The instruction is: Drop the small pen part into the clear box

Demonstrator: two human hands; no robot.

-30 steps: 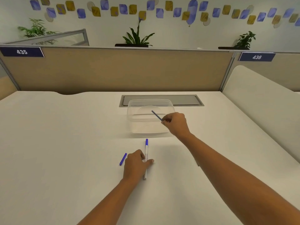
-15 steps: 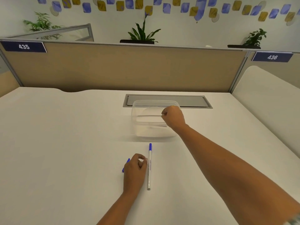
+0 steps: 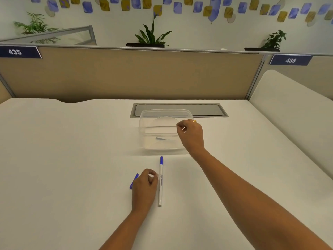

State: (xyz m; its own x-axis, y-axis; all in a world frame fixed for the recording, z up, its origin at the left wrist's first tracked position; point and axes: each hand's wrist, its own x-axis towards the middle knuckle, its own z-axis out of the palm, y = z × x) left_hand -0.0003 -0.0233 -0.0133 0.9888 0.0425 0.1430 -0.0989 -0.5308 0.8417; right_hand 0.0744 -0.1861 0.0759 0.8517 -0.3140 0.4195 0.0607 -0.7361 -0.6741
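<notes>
step: looks like pens are going into the clear container (image 3: 164, 131), one at a time; one thin dark pen (image 3: 163, 139) is lying inside on its floor, just left of and below the right hand
right hand (image 3: 191, 135): hovering over the container's right rim, fingers curled with thumb and forefinger tips close together, nothing visible between them; reading it as empty
left hand (image 3: 145, 186): resting on the surface (image 3: 72, 159) nearer the person, fingers curled loosely, gripping nothing that shows
white pen (image 3: 160, 181): blue-capped, lying just right of the left hand, touching or nearly touching the fingers; cannot tell which
blue piece (image 3: 133, 181): sticking out just left of the left hand, mostly hidden; cap or short pen, unclear
next: probably calling for a pinch on the white pen's barrel, then a lift forward over the rim
</notes>
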